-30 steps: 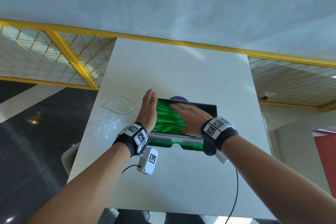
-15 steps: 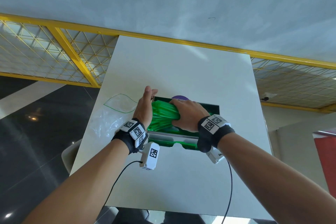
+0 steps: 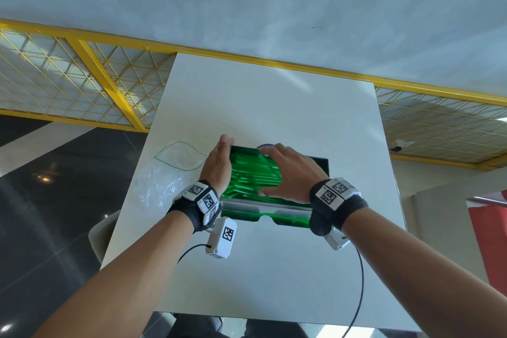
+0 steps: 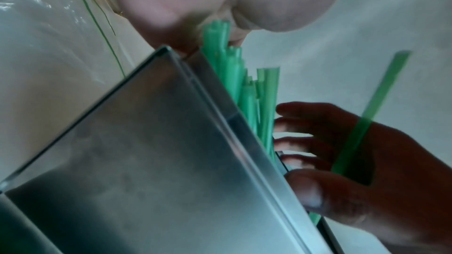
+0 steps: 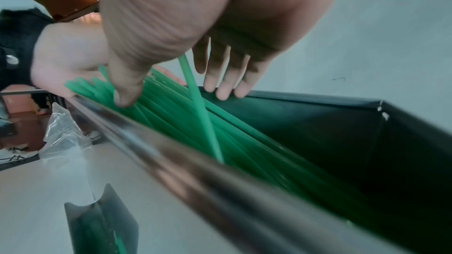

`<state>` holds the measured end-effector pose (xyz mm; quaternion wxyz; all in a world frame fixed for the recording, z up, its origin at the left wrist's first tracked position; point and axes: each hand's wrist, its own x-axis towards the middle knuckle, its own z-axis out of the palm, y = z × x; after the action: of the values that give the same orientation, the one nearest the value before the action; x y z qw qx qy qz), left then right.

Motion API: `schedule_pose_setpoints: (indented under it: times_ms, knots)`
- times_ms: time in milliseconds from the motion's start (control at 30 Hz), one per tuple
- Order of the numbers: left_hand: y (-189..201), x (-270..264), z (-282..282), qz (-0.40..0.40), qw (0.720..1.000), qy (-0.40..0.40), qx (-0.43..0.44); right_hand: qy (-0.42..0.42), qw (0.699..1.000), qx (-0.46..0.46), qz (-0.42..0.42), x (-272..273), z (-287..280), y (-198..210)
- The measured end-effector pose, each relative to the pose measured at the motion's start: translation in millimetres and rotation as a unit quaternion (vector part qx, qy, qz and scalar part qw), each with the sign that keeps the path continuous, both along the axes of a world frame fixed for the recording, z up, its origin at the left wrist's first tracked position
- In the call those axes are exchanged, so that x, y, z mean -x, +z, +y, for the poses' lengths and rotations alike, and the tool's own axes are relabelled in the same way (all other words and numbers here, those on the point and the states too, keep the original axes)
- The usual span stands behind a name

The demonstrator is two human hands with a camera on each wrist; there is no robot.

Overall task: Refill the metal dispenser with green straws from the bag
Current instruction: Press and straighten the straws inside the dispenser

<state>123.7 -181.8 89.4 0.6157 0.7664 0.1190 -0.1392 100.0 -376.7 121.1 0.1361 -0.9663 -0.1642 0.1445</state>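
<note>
The metal dispenser [image 3: 274, 207] stands mid-table with its top uncovered, holding a heap of green straws [image 3: 252, 175]. My left hand [image 3: 218, 164] stands on edge at the dispenser's left end, fingers straight, its palm [image 5: 61, 55] against the straw ends [image 4: 244, 88]. My right hand [image 3: 288, 170] hovers palm down over the straws; its fingertips [image 5: 225, 92] touch the far rim and its thumb rests on the heap. One loose straw [image 5: 198, 107] slants up between thumb and fingers, and no finger is curled round it. The clear bag [image 3: 164, 173] lies flat to the left.
The white table [image 3: 274, 107] ends at a yellow railing beyond. A purple round thing [image 3: 264, 145] peeks out behind the dispenser. A low front tray [image 3: 288, 219] juts from the dispenser toward me. Cables hang from both wrists over the near edge.
Half a second ago my right hand was curled round a bunch of straws; its fingers have since straightened and spread. My left hand has flattened against the left end.
</note>
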Motion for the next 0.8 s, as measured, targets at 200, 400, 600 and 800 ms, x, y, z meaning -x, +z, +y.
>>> schedule_pose_setpoints:
  times_ms: [200,400,600,800]
  knots:
    - [0,1,0,-0.006,1.000,-0.002,-0.003,0.115,0.993,0.027,-0.005,7,-7,-5]
    - [3,1,0,-0.006,1.000,-0.012,-0.011,0.145,0.986,0.082,0.007,-4,6,-15]
    - [4,1,0,0.001,1.000,-0.025,-0.019,0.126,0.986,0.112,0.017,-15,24,-25]
    - [6,1,-3,-0.003,0.998,-0.035,-0.042,0.150,0.977,0.149,0.016,-14,34,-26]
